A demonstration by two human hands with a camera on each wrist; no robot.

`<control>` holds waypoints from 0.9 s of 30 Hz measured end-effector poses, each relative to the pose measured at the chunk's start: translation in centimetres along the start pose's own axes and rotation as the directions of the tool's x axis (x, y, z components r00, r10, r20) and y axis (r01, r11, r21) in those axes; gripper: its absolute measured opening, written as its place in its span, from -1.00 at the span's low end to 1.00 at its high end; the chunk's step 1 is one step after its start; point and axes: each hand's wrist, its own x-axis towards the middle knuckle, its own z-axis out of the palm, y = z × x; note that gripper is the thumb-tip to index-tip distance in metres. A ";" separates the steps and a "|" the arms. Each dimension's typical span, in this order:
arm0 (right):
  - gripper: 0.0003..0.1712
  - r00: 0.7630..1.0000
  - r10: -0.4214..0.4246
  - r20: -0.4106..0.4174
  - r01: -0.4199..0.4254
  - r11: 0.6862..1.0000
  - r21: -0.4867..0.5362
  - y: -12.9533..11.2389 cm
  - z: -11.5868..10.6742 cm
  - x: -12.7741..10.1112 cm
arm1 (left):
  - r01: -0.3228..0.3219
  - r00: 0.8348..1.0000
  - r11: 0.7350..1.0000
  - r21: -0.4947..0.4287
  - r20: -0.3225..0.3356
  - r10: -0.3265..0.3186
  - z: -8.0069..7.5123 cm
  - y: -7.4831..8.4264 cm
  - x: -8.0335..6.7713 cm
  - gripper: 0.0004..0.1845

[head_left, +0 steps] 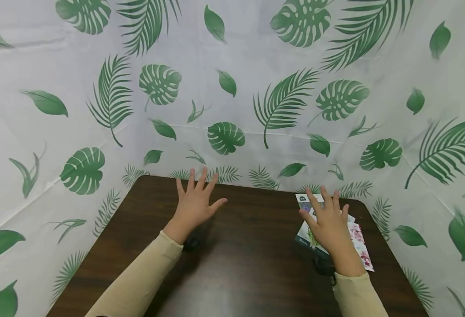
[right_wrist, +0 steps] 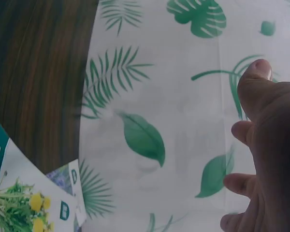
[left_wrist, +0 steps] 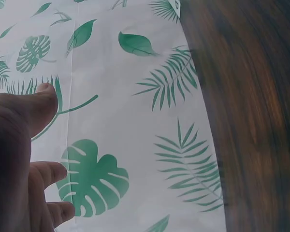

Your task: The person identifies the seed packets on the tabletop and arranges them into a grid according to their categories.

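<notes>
My left hand is held over the left part of the dark wooden table, fingers spread and straight, nothing in it. Over the right part, my right hand also has its fingers spread and holds nothing. Below it lie several flat, seed-packet-like cards with plant pictures, overlapping and partly hidden by the hand. One card has a dark green band and yellow flowers. A purple-flowered card pokes out behind it, and a card with pink blossoms lies to the right.
A white sheet with green leaf prints hangs behind the table and along both its sides. It meets the table's far edge. Dark wrist-worn devices sit under the wrists.
</notes>
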 end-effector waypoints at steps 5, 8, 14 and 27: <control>-0.12 1.000 0.009 -0.028 -0.009 1.000 0.012 1.0 -0.4 -0.5 | -0.017 1.000 1.000 -0.008 -0.010 0.017 0.5 0.9 0.3 0.00; -0.13 0.999 0.012 -0.037 -0.012 1.000 0.012 1.4 -0.5 -1.0 | -0.027 1.000 1.000 -0.011 -0.009 0.027 0.8 1.4 0.3 0.01; -0.17 0.998 0.036 -0.044 -0.035 0.999 0.022 1.8 -0.1 -2.2 | -0.055 0.998 0.998 -0.043 -0.016 0.054 1.7 2.0 -0.1 -0.01; -0.22 0.993 0.059 -0.103 -0.056 0.998 0.032 3.8 1.2 -3.9 | -0.126 0.992 0.989 -0.083 -0.009 0.125 3.1 4.6 -0.1 -0.04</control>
